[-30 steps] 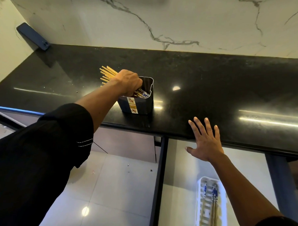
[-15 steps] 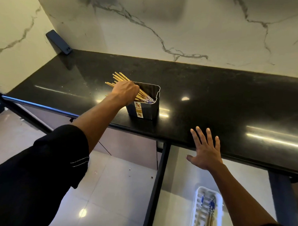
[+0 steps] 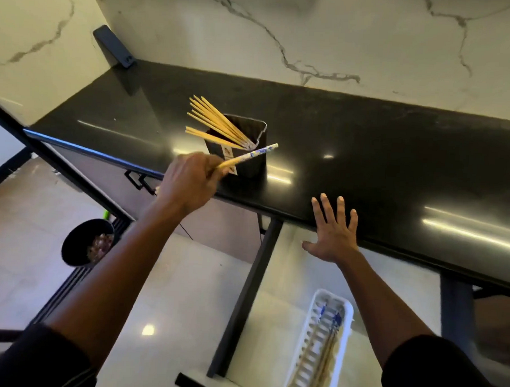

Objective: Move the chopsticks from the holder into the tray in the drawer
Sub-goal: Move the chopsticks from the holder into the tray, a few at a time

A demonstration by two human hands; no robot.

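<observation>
A dark square holder [image 3: 250, 164] stands near the front edge of the black counter [image 3: 381, 158], with several yellow chopsticks [image 3: 216, 124] fanning out of it to the upper left. My left hand [image 3: 190, 181] is closed on chopsticks with blue-and-white patterned ends [image 3: 249, 156], lifted out and held just in front of the holder. My right hand [image 3: 332, 230] lies flat, fingers spread, on the counter's front edge. Below it, in the open drawer [image 3: 276, 282], a white slotted tray [image 3: 318, 345] holds a few chopsticks.
A dark phone [image 3: 114, 45] leans on the marble wall at the counter's back left corner. A black bowl [image 3: 86, 243] with something in it is low at the left. The drawer's dark side rail [image 3: 243, 295] runs between floor and tray.
My left hand has pulled chopsticks with patterned ends out of the holder and drawn back toward me. The right hand has stayed on the counter edge. The camera view shifted.
</observation>
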